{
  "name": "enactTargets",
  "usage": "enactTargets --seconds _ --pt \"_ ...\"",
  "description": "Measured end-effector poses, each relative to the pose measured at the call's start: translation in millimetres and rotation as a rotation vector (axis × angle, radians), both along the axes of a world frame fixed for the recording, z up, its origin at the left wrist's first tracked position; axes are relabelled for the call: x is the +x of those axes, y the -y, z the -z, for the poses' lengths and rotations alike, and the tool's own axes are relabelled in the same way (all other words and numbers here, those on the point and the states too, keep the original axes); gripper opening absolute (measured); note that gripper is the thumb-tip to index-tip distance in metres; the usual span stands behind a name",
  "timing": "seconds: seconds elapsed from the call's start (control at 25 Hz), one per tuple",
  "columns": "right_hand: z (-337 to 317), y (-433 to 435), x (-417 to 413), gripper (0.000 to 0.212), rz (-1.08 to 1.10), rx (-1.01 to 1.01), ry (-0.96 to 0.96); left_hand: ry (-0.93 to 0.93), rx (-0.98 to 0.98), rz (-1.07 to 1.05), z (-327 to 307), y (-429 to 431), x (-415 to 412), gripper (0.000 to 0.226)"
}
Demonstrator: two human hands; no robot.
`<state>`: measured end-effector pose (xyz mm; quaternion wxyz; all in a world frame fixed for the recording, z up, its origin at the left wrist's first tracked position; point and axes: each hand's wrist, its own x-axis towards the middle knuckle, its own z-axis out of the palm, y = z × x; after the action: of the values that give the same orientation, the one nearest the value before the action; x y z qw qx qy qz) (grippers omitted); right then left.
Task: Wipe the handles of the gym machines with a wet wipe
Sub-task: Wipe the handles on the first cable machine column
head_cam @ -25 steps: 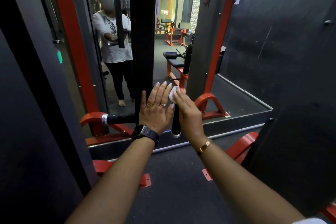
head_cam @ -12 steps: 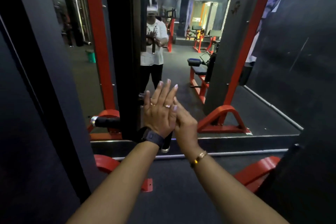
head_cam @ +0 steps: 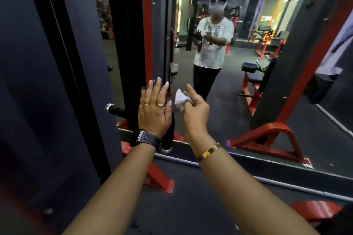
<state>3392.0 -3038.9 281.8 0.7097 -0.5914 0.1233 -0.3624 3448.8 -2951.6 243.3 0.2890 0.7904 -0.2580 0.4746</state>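
**Wipe held beside an upright machine handle**

The left hand (head_cam: 154, 112) is flat, with its fingers straight and close together and pointing up. Its palm lies over the upper part of a black handle (head_cam: 169, 133). The handle's long axis runs near upright, and its silver-capped lower end points down, showing just below and to the right of the left wrist.

The right hand (head_cam: 196, 112) is just beside the left, apart from the handle. Its thumb and curled fingers pinch a crumpled white wet wipe (head_cam: 180, 98), and the forefinger is stretched forward. The wipe sits between the two hands, level with the left knuckles.

A second black handle (head_cam: 116, 109) lies level to the left of the left hand, with its silver cap pointing left. Beyond both hands is a mirror (head_cam: 238, 112).
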Motion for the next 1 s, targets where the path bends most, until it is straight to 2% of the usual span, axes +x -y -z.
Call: enactTargets --seconds 0.2,0.32,0.52,0.72,0.8,0.88,1.0 --pt "22 -7 8 0.040 -0.240 -0.286 0.068 -0.018 -0.082 0.018 2 3 0 0.050" --pt "41 1 5 0.039 -0.324 -0.266 0.095 0.008 -0.061 -0.006 3 0 -3 0.048" --pt "23 13 26 0.042 -0.414 -0.241 0.095 -0.047 0.003 -0.014 -1 -6 -10 0.049" --pt "47 34 8 0.051 -0.607 -0.530 0.184 -0.132 0.033 -0.097 -4 -9 -21 0.046" --pt "61 46 1 0.046 -0.671 -0.598 0.242 -0.158 0.032 -0.163 -4 -10 -29 0.046" --pt "63 53 3 0.037 -0.669 -0.593 0.242 -0.184 0.048 -0.249 -3 -11 -36 0.048" --pt "31 48 27 0.035 -0.597 -0.434 0.116 -0.236 0.075 -0.328 -7 -11 -45 0.051"
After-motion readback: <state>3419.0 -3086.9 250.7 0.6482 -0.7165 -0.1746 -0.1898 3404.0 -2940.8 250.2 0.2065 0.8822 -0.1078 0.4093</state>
